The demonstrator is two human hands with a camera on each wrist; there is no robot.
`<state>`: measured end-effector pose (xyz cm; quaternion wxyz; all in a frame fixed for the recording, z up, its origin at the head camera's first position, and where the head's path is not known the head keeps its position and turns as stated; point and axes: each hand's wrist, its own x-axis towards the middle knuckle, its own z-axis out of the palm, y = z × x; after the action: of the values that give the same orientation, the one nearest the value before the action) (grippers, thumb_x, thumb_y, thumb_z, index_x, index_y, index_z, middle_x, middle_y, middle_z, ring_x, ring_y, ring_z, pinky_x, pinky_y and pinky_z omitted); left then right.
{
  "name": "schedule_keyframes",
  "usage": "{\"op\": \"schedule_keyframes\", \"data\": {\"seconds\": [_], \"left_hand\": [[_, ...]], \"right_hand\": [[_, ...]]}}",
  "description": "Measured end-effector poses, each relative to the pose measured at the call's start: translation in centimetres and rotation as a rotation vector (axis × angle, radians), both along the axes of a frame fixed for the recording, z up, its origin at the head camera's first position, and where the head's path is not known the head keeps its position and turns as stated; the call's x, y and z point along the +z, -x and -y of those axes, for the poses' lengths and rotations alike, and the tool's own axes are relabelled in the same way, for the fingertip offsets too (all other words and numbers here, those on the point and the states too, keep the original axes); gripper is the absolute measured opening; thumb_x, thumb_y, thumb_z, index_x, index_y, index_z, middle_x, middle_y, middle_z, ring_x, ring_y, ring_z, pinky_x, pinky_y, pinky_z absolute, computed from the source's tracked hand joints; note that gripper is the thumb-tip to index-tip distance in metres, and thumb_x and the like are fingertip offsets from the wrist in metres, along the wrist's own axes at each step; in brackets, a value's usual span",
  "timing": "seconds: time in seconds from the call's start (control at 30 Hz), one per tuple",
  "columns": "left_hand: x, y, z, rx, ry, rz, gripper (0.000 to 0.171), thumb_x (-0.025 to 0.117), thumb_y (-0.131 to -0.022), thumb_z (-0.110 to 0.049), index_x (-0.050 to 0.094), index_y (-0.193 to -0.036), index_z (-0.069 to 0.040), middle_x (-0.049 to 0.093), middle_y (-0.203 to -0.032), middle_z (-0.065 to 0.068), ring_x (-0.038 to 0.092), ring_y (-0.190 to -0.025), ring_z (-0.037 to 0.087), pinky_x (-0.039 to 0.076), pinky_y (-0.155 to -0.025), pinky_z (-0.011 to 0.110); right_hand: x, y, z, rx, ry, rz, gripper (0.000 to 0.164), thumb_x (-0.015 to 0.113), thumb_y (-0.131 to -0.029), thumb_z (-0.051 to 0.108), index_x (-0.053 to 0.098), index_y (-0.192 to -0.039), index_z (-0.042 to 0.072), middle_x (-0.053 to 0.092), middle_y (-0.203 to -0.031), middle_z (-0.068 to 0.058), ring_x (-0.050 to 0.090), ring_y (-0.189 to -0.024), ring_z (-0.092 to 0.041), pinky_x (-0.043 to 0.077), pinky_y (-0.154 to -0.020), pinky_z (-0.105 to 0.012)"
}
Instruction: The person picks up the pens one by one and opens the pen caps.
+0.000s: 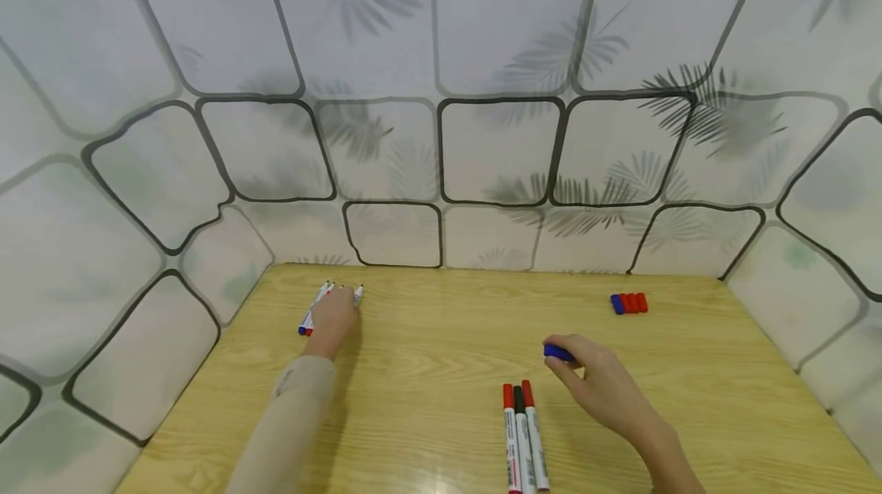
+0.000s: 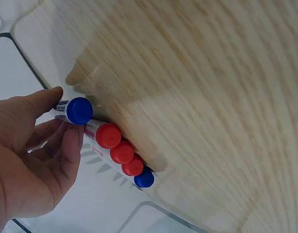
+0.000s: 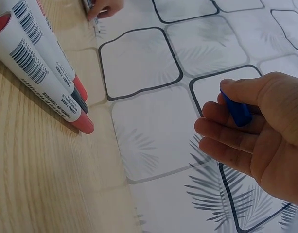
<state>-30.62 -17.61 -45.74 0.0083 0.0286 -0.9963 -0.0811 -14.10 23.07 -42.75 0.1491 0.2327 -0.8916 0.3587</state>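
Observation:
At the far left of the table, my left hand (image 1: 335,316) pinches a white whiteboard marker with a blue end (image 2: 79,110) between thumb and fingers. Right beside it lies a row of markers: three with red ends (image 2: 122,152) and one with a blue end (image 2: 144,177). In the head view dark bare tips show at their far ends. My right hand (image 1: 606,381) is raised over the right half of the table. Its thumb and index finger pinch a blue marker cap (image 3: 237,110), while the other fingers are loosely extended.
Three capped markers, two red (image 1: 511,433) and one black (image 1: 524,440), lie side by side near the front. At the back right, a blue cap (image 1: 616,304) lines up with three red caps (image 1: 634,302). Patterned cloth walls (image 1: 496,149) enclose the wooden table (image 1: 427,356).

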Motion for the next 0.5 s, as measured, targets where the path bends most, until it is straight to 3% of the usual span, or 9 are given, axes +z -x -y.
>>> {"op": "schedule_keyframes", "data": {"seconds": [0.23, 0.5], "left_hand": [[-0.1, 0.4, 0.2, 0.004, 0.029, -0.041, 0.015, 0.054, -0.093, -0.005, 0.066, -0.094, 0.002, 0.070, -0.097, 0.021, 0.068, -0.089, 0.040, 0.054, -0.068, 0.054], [-0.8, 0.5, 1.2, 0.013, 0.009, -0.041, 0.019, 0.054, -0.093, -0.007, 0.065, -0.106, 0.003, 0.068, -0.103, 0.024, 0.067, -0.092, 0.042, 0.054, -0.072, 0.055]], "right_hand": [[0.4, 0.2, -0.2, -0.007, 0.002, -0.013, 0.021, 0.068, -0.093, 0.005, 0.068, -0.114, 0.005, 0.069, -0.099, -0.001, 0.066, -0.085, -0.007, 0.056, -0.070, -0.024], [0.2, 0.0, -0.4, -0.033, 0.003, -0.013, 0.021, 0.069, -0.091, 0.004, 0.069, -0.112, 0.006, 0.070, -0.099, 0.001, 0.066, -0.084, -0.006, 0.056, -0.069, -0.023]]}}
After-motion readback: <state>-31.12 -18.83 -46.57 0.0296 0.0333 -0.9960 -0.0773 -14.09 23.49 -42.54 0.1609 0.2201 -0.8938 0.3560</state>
